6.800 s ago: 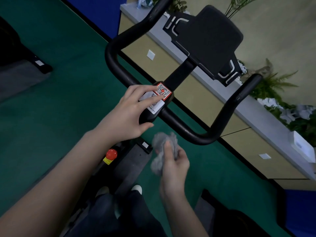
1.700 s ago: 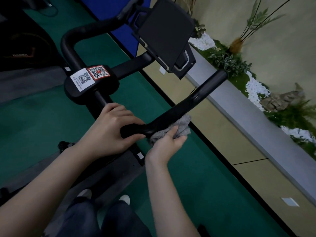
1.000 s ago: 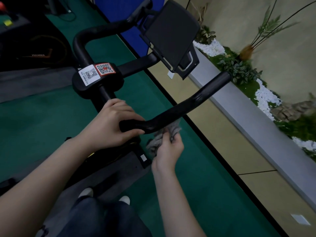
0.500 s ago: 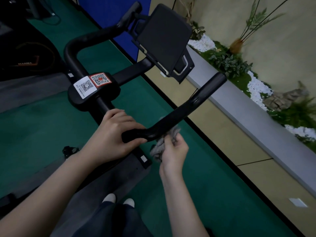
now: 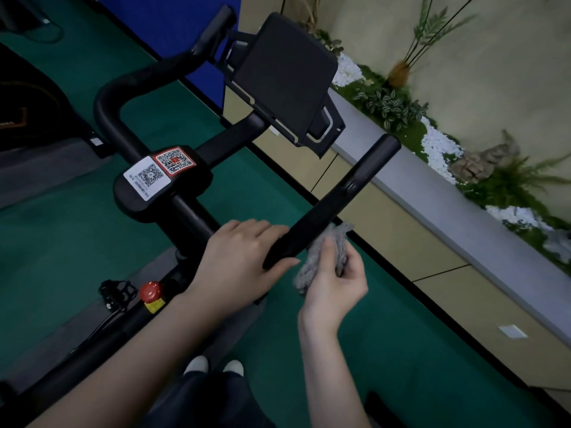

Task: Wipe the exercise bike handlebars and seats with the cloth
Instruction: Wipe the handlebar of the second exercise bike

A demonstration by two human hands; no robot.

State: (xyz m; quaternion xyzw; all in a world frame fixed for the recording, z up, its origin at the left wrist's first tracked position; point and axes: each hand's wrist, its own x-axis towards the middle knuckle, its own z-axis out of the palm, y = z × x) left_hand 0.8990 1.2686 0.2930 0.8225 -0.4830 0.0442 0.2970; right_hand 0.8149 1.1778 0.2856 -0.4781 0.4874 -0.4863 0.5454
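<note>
Fingers of the right hand (image 5: 332, 278) pinch a grey fluffy cloth (image 5: 321, 253), bunched up and held just under the right handlebar (image 5: 336, 200). The top of the cloth touches the underside of that black bar. The left hand (image 5: 239, 261) curls round the near end of the same bar and holds it tight, right beside the cloth.

Past the hands, the bar runs up and away to a round end. In the middle sits a black block with two code stickers (image 5: 159, 171), and behind it a dark tablet holder (image 5: 284, 78). The left handlebar (image 5: 123, 88) bends away on the far side. A red knob (image 5: 150, 291) sticks out lower on the frame. The floor is green carpet (image 5: 417, 366). No seat shows here.

This looks like the step of wiping the right bar. Next, the cloth probably needs to wrap round the bar and slide up to its far end. The left bar and the seat likely come after.
</note>
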